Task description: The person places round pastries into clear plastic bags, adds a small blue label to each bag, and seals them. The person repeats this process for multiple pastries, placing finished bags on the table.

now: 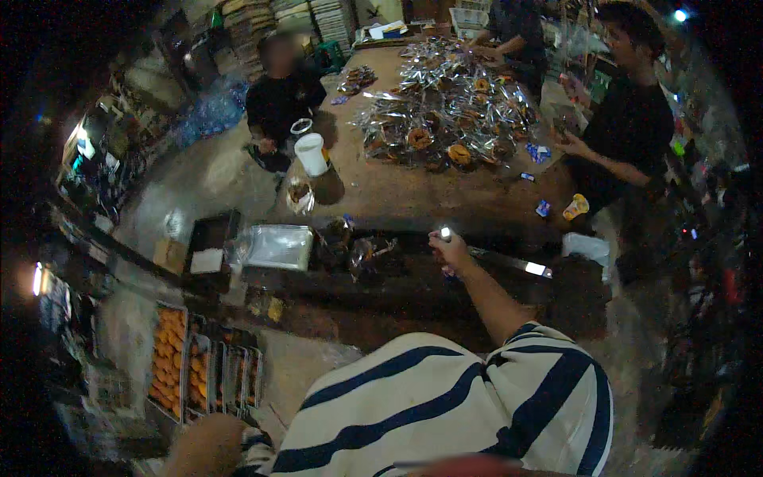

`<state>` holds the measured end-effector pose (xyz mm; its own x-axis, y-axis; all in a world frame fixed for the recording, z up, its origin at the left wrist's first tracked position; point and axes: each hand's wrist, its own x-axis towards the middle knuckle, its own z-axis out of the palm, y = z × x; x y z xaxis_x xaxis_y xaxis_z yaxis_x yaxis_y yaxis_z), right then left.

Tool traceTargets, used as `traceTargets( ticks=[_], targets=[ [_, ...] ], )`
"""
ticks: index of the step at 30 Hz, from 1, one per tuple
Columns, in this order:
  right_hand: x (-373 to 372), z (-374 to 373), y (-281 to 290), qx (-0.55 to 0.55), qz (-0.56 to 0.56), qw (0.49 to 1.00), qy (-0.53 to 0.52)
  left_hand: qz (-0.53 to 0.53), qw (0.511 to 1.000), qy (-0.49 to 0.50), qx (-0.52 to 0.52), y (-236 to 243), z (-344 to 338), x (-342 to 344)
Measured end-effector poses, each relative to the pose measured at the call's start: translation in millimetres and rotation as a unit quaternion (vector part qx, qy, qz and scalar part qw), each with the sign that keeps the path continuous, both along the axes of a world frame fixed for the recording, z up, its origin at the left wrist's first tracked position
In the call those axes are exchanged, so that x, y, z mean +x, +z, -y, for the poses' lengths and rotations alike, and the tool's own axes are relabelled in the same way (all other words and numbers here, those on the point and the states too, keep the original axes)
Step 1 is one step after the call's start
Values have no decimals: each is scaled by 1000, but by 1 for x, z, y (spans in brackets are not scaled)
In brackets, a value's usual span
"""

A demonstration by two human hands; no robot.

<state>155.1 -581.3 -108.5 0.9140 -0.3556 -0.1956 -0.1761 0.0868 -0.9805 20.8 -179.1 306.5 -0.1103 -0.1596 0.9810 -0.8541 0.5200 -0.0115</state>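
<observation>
My right hand (451,253) reaches over the near edge of the wooden table, its fingers closed. A small bright white spot shows at its fingertips; what they hold is too small to name. Just right of the hand lies a long thin bar (509,260) with a bright white end. To its left are a few crumpled clear wrappers (362,253) and a flat tray covered in clear plastic (278,246). Of my left arm (208,445) only a part shows at the lower left; my left hand is out of sight.
A large heap of plastic-wrapped ring-shaped baked goods (449,111) covers the far table (389,187). A white bucket (311,154) stands left. Trays of orange-brown pieces (168,358) stand low at left. One person (282,99) is at left, two at right.
</observation>
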Motion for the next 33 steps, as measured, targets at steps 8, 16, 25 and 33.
traceTargets(
  ticks=[8, 16, 25, 33],
  targets=[
    [131, 57, -30, -400, 64, 914, 33, -224, 973, 30, 49, -26, -20, 69],
    [266, 97, -61, -675, -97, 730, 56, -641, 681, 234, 265, -206, -34, 124],
    [288, 117, -72, -643, -119, 748, 116, -719, 637, 217, 174, -237, -25, 107],
    [170, 50, 17, -222, 95, 965, 106, -715, 644, 109, 248, -260, 45, 149]
  ],
)
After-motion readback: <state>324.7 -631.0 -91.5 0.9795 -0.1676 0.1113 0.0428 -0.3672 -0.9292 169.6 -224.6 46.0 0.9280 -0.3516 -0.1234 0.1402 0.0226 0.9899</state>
